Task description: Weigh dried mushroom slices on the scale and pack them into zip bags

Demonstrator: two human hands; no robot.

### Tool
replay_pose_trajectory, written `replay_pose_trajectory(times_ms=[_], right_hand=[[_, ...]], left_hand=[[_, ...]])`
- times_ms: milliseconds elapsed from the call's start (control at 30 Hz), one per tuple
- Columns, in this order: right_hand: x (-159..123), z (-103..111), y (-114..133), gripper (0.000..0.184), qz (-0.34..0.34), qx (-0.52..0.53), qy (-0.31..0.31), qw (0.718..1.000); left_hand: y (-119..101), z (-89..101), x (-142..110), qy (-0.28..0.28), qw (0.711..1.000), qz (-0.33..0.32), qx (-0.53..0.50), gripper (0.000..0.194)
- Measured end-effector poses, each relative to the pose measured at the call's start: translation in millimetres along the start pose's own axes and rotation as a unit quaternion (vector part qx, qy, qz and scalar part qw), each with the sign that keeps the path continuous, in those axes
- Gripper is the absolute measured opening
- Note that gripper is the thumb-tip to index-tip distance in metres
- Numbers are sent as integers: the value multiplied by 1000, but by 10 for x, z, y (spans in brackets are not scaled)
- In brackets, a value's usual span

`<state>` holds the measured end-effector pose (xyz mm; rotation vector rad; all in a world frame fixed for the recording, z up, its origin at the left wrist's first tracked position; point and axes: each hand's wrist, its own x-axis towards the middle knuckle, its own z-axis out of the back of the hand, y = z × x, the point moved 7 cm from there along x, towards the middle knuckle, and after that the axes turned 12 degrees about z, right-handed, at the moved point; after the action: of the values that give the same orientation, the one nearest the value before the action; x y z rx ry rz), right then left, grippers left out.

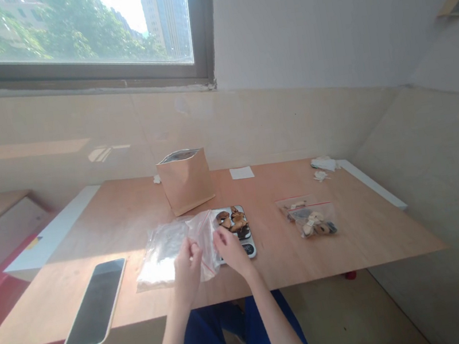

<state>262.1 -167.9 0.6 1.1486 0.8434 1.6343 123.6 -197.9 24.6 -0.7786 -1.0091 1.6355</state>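
Note:
A clear zip bag (203,235) with a red seal line hangs between my two hands. My left hand (189,258) is closed on its left part, and my right hand (228,246) pinches its right edge. Under and beyond my right hand lies a white digital scale (250,249), partly covered by hand and bag. Dried brown mushroom pieces (237,219) are heaped on its plate. To the left, a stack of clear plastic bags (157,265) lies flat, shining in the sunlight.
A brown paper pouch (186,181) stands with its top open behind the scale. Filled zip bags (313,221) of dried pieces lie to the right. A phone (95,305) on a cable overhangs the front left edge. White paper (242,173) and scraps (323,165) lie at the back.

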Motion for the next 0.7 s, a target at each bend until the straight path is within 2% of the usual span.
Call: replay_pose_trajectory(times_ms=[100,233,300,400,467,533,700], right_hand=[[43,301,-75,29,-14,-33,-29,999],[93,461,34,30,74,-50,47,995],[95,584,-7,30,94,-103,-2,990],[37,766,-218,30,55,-227,-146,961],[-7,757,-360,28,20,-285,-194,938],[-22,669,-436,28,-3,-324,-205,924],[-2,468,-399,35,-35,-393,-215,894]], left_hand=[[10,224,33,-66,996,59,-1,21],[-200,271,39,-53,997,36,33,20],[-260,237,44,-50,997,31,50,20],[-225,182,83,-65,996,43,52,20],[-154,148,124,-79,995,55,31,18],[-87,107,158,-87,994,67,0,17],[-65,6,176,-80,994,72,-28,20]])
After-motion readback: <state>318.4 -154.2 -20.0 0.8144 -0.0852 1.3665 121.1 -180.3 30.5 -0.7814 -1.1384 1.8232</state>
